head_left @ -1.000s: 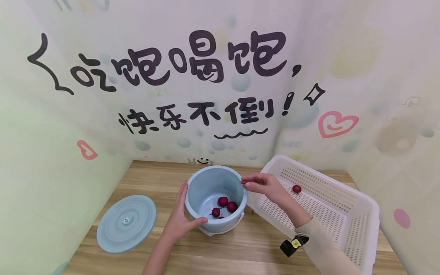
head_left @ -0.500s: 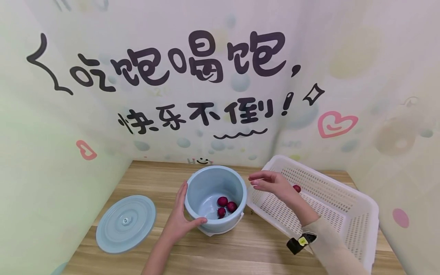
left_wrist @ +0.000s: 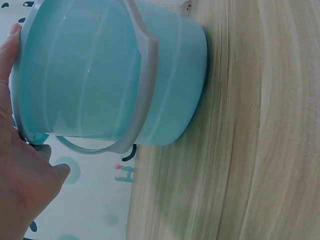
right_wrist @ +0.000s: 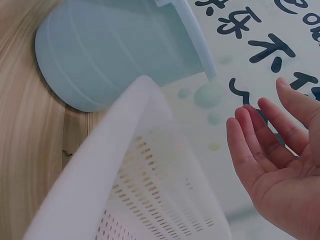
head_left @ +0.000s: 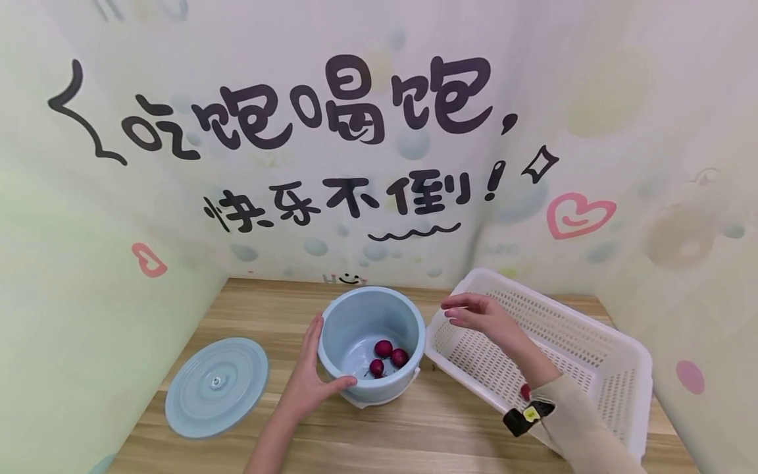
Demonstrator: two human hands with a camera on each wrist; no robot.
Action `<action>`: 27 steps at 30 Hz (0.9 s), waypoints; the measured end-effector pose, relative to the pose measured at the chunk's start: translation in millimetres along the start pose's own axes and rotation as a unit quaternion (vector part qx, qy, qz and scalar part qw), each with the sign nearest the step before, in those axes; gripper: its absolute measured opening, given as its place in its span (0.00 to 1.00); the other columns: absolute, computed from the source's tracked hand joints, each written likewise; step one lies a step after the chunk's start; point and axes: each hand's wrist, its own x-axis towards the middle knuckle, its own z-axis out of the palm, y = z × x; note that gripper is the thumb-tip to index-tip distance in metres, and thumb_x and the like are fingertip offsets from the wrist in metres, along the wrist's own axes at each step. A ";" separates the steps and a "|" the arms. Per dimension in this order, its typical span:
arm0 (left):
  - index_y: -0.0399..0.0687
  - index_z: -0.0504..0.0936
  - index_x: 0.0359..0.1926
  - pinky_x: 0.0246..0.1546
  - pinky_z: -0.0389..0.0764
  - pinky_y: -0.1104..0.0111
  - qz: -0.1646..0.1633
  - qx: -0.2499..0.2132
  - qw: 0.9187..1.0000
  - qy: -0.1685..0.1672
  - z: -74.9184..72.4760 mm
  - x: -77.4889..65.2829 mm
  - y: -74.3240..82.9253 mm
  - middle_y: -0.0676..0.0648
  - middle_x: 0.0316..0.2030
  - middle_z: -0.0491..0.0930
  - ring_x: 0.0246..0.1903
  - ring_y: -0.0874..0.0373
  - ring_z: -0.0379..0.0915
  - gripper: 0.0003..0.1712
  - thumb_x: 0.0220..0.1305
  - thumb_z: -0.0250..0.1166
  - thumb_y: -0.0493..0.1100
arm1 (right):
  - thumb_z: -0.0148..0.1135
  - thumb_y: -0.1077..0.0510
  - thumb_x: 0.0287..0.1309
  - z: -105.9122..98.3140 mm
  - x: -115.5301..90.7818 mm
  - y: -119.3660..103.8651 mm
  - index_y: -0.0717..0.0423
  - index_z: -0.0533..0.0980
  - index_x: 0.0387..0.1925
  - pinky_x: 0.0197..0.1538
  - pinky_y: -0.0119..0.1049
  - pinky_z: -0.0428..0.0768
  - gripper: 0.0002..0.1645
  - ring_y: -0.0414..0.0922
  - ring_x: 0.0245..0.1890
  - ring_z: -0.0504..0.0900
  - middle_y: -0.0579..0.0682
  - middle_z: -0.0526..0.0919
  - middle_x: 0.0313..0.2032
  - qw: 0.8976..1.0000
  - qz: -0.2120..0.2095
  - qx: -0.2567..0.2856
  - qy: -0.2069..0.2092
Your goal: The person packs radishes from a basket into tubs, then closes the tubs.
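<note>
A light-blue bucket (head_left: 372,388) stands upright in the middle, with small dark-red radishes (head_left: 383,348) on its bottom. My left hand (head_left: 310,382) holds the bucket's rim, its thumb along the near edge and its fingers around the left side. My right hand (head_left: 488,321), fingers loosely bent and holding nothing, hovers over the left end of a white perforated basket (head_left: 636,368). In the right wrist view, a gap shows between that hand and both containers. Inside the basket, another radish (head_left: 525,392) is partly hidden by my right wrist.
The round blue lid (head_left: 216,382) lies on the wooden table (head_left: 379,441) at the left. A printed wall sheet (head_left: 355,250) rises behind the table. The basket's left corner almost meets the bucket. The bucket's pale handle (left_wrist: 142,95) hangs down.
My right hand has moved right, away from the bucket's rim and over the basket. A radish inside the bucket has shifted slightly. The basket's visible radish now appears nearer my wrist. The left hand stays put.
</note>
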 end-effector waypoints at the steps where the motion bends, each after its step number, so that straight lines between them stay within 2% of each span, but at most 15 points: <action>1: 0.50 0.41 0.80 0.71 0.55 0.35 0.001 0.000 1.000 0.000 0.0 0.0 -0.1 0.42 0.80 0.39 0.78 0.35 0.40 0.73 0.44 0.82 0.54 | 0.63 0.55 0.67 -1.3 -0.2 1.1 0.65 0.75 0.60 0.56 0.34 0.84 0.25 0.51 0.55 0.83 0.71 0.76 0.60 1.000 0.000 0.002 0.002; 5: 0.50 0.41 0.80 0.70 0.55 0.35 0.003 -0.002 1.000 -0.001 0.1 0.2 -0.4 0.42 0.80 0.39 0.78 0.35 0.40 0.73 0.44 0.82 0.54 | 0.62 0.55 0.68 -6.5 -0.5 5.4 0.67 0.74 0.59 0.58 0.38 0.83 0.25 0.43 0.53 0.84 0.72 0.75 0.61 1.000 -0.002 0.004 0.009; 8: 0.50 0.41 0.80 0.70 0.56 0.35 -0.001 -0.005 1.000 -0.002 0.0 0.3 -0.9 0.43 0.80 0.39 0.78 0.36 0.41 0.73 0.45 0.82 0.54 | 0.61 0.54 0.68 -10.4 -0.7 8.1 0.67 0.74 0.59 0.57 0.37 0.84 0.25 0.36 0.50 0.84 0.71 0.75 0.60 1.000 0.001 -0.004 0.018; 13: 0.50 0.41 0.80 0.70 0.56 0.34 -0.003 -0.009 1.000 -0.003 0.1 0.3 -1.9 0.43 0.80 0.39 0.78 0.36 0.41 0.72 0.45 0.81 0.53 | 0.61 0.54 0.68 -17.7 -1.7 11.5 0.69 0.73 0.60 0.55 0.34 0.84 0.26 0.33 0.48 0.84 0.70 0.77 0.60 0.999 0.002 -0.001 0.032; 15: 0.50 0.41 0.80 0.70 0.56 0.34 -0.002 -0.008 1.000 -0.003 0.2 0.5 -2.0 0.43 0.80 0.39 0.78 0.36 0.41 0.72 0.45 0.81 0.53 | 0.61 0.56 0.68 -20.9 -2.3 13.0 0.71 0.72 0.60 0.54 0.32 0.84 0.26 0.34 0.49 0.84 0.66 0.79 0.58 0.999 0.000 0.008 0.037; 19: 0.50 0.41 0.80 0.70 0.57 0.34 0.002 -0.006 1.000 -0.003 0.4 0.7 -1.9 0.44 0.80 0.39 0.78 0.36 0.41 0.72 0.45 0.81 0.54 | 0.60 0.57 0.69 -26.9 -3.7 16.6 0.73 0.71 0.60 0.54 0.31 0.84 0.27 0.32 0.48 0.84 0.50 0.84 0.52 0.999 -0.002 0.016 0.048; 22: 0.50 0.41 0.80 0.70 0.57 0.34 0.002 -0.006 1.000 -0.003 0.4 0.6 -2.0 0.44 0.80 0.39 0.77 0.36 0.42 0.72 0.45 0.81 0.54 | 0.61 0.57 0.68 -31.4 -4.9 19.3 0.72 0.71 0.61 0.53 0.30 0.84 0.27 0.32 0.49 0.84 0.47 0.84 0.52 0.998 0.006 0.011 0.056; 25: 0.50 0.41 0.80 0.69 0.57 0.34 0.000 -0.006 1.000 -0.002 0.2 0.5 -1.8 0.43 0.80 0.39 0.77 0.36 0.41 0.72 0.45 0.81 0.53 | 0.61 0.53 0.68 -36.1 -6.3 21.7 0.67 0.73 0.61 0.40 0.22 0.83 0.28 0.30 0.47 0.85 0.45 0.84 0.53 0.997 0.024 -0.011 0.066; 27: 0.50 0.41 0.80 0.69 0.57 0.34 -0.001 -0.006 1.000 -0.002 0.2 0.6 -1.6 0.44 0.80 0.39 0.78 0.36 0.41 0.72 0.45 0.81 0.54 | 0.62 0.50 0.68 -39.3 -6.8 23.5 0.64 0.74 0.61 0.27 0.22 0.76 0.28 0.29 0.43 0.85 0.39 0.85 0.51 0.996 0.034 -0.027 0.074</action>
